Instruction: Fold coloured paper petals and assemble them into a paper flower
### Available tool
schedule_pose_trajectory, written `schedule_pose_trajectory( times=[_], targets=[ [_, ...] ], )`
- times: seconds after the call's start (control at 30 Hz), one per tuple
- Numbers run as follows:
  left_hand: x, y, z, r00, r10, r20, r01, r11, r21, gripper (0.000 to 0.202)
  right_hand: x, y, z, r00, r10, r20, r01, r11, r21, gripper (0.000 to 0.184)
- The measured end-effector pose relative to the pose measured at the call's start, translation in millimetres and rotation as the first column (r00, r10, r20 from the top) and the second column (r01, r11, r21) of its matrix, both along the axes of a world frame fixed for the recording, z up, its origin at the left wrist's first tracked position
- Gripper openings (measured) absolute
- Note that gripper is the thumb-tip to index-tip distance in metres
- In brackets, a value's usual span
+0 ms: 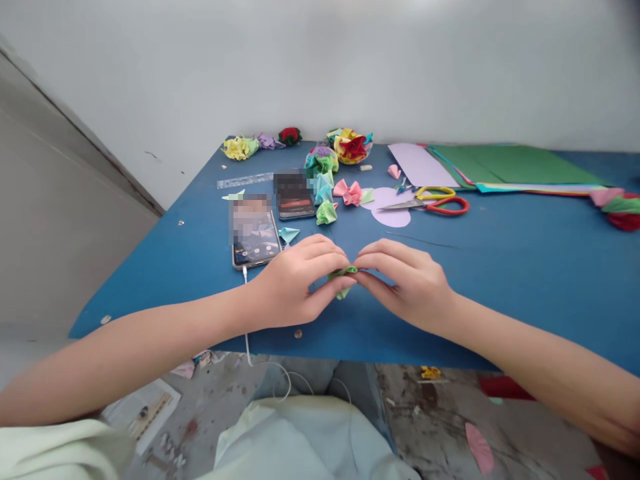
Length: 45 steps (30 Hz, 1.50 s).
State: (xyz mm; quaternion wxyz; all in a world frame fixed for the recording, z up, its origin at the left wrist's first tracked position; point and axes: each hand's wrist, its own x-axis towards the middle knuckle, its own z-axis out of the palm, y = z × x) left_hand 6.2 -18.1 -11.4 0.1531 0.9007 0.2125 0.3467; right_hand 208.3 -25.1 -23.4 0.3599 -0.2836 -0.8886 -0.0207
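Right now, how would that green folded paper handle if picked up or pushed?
Probably light and floppy: the green folded paper is thin, pinched between the left hand and right hand. Likely crushes easily, given its small creases. Pushed on the table, it would probably slide, not roll.

The green paper piece [343, 272] you hold looks matt and creased; at one o'clock, the scissors [421, 203] show glossy plastic handles and metal blades.

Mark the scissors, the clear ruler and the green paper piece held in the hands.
scissors [419, 203], head view, near the pivot.
clear ruler [245, 181], head view, mid-length.
green paper piece [344, 271], head view, top folded edge.
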Motion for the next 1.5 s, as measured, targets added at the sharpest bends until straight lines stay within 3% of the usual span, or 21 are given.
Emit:
schedule_pose_trajectory(
  times=[0.17,0.3,0.4,0.5,0.6,0.7,0.83,1.0,1.3,1.5],
  targets=[
    [-4.0,3.4,6.5,0.995,-0.068,-0.074,0.059,0.991,-0.123,0.010,-1.6,-0.7,5.9,0.992,0.072,-0.105,-0.092,0.976,-0.197,0.002],
    [-9.3,7.8,10.3,0.987,-0.111,-0.116,0.092,0.983,-0.157,0.013,-1.8,1.0,14.3,0.981,0.138,-0.134,-0.182,0.892,-0.414,0.008],
    [-9.6,6.4,12.2,0.988,-0.100,-0.121,0.077,0.981,-0.176,0.013,-2.3,1.0,16.7,0.976,0.172,-0.131,-0.215,0.842,-0.495,0.011],
    [-7.8,2.5,13.9,0.992,-0.061,-0.111,0.039,0.981,-0.190,0.011,-3.0,-1.4,14.4,0.980,0.170,-0.103,-0.199,0.860,-0.470,0.014],
    [-6.1,-0.2,13.9,0.994,-0.026,-0.107,0.004,0.980,-0.199,0.011,-2.8,-4.0,9.1,0.989,0.143,-0.031,-0.145,0.935,-0.323,0.011],
    [-5.5,-1.1,12.1,0.994,-0.015,-0.112,-0.007,0.980,-0.200,0.013,-2.0,-4.7,4.5,0.994,0.102,0.046,-0.090,0.972,-0.217,0.009],
    [-5.7,-1.2,10.5,0.993,-0.010,-0.114,-0.011,0.984,-0.175,0.014,-2.8,-5.4,4.1,0.996,0.081,-0.029,-0.085,0.975,-0.206,0.004],
    [-4.7,-0.8,9.4,0.994,-0.024,-0.109,0.013,0.995,-0.102,0.014,-5.8,-9.0,8.4,0.994,0.045,-0.104,-0.075,0.949,-0.305,0.009],
    [-4.0,-4.2,8.0,0.986,0.034,-0.161,-0.046,0.996,-0.071,0.011,-2.5,-10.1,2.7,0.997,0.069,0.022,-0.062,0.971,-0.229,0.013],
    [-4.4,-3.5,6.7,0.987,-0.002,-0.163,-0.002,1.000,-0.024,0.012,-2.3,-11.1,3.8,0.994,0.092,0.066,-0.073,0.967,-0.244,0.016]
  ],
)
